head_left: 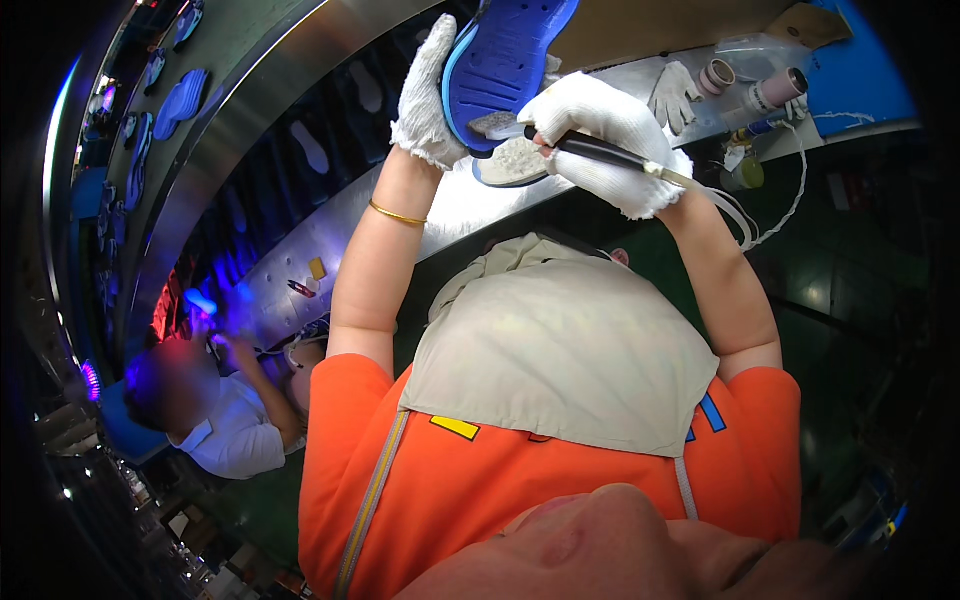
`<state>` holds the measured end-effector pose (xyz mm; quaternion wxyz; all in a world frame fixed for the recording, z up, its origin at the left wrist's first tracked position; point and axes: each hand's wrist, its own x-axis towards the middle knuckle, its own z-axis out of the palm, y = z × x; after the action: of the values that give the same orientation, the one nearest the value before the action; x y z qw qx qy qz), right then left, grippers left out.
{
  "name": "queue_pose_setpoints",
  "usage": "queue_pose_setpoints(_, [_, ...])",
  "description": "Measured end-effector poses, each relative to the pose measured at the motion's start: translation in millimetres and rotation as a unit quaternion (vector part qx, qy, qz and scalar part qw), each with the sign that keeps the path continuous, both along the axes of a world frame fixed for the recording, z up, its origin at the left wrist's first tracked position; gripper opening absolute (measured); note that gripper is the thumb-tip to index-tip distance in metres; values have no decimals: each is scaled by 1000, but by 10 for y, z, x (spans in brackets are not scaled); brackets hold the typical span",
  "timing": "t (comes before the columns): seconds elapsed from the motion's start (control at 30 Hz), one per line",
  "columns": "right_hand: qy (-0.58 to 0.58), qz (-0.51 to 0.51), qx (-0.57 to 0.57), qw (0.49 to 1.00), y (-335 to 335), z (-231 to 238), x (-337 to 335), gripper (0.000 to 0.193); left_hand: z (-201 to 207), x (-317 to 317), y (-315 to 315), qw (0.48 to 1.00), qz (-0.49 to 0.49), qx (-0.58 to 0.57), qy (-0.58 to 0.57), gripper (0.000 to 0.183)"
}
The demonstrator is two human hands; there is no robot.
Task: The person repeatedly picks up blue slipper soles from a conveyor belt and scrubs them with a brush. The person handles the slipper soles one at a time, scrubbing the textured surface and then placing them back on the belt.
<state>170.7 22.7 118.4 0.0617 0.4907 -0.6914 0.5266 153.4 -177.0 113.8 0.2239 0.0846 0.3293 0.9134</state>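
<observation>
My left hand point(427, 100), in a white knit glove, grips the left edge of a blue shoe sole point(497, 70) and holds it tilted, with its grooved inside in view. The fingers of my right hand point(610, 135), also gloved in white, are closed around a black-handled brush point(600, 151) with a pale tube running from its rear. Its greyish tip reaches the sole's near end; I cannot tell whether they touch. Beneath lies a dark-rimmed piece with a speckled pale surface point(513, 162), partly hidden by my right hand and the sole.
A spare white glove point(675, 97) and pink-and-white spools point(778, 88) lie on the bench at right, near a small jar point(742, 170). To the left, a metal-edged conveyor point(245, 75) carries blue soles point(181, 105). A co-worker in a white shirt point(235, 425) sits at lower left.
</observation>
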Motion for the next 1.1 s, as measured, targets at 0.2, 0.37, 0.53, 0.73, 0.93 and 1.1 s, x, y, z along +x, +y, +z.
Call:
queue_pose_setpoints(0.2, [-129,49,59,989,-20,-85,-62,12,23,-54,-14,962,65,-263,-25,55])
queue_pose_setpoints(0.37, [-245,58,123,960,152,50,-134,11,29,-49,13,946,45,-312,-75,44])
queue_pose_setpoints(0.53, [-172,7,122,978,91,-22,-169,12,-7,-104,8,946,-26,-314,-78,48])
queue_pose_setpoints(0.73, [-216,26,180,959,322,-129,-307,14,-60,-122,-8,925,-58,-362,-94,49])
queue_pose_setpoints(0.93, [-152,-29,238,959,297,-47,-342,14,-4,-115,-19,928,-100,-350,-78,55])
queue_pose_setpoints(1.1, [-159,-12,251,955,477,137,-353,11,-127,-98,-143,937,-38,-325,-126,55])
